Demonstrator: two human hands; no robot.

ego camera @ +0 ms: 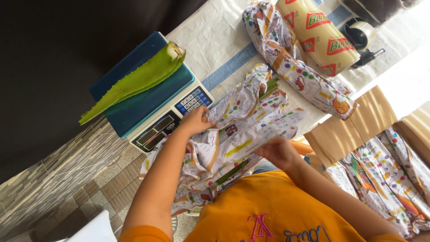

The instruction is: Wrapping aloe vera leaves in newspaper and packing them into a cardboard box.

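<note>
Your left hand [195, 121] pinches the upper edge of the printed wrapping paper [242, 134] by the scale [154, 112], and your right hand [280, 152] grips the lower flap; keep both edges taut and fold tight against the leaf so the wrap does not bunch. The half-wrapped aloe leaf [268, 87] lies on the table in front of you, its long axis diagonal, its green end poking out toward the wrapped bundle [300, 71] beyond.

Patterned tile floor [67, 179] below a cloth-covered table [210, 40] — dark wall [53, 45] behind, bright sunlight at right.
</note>
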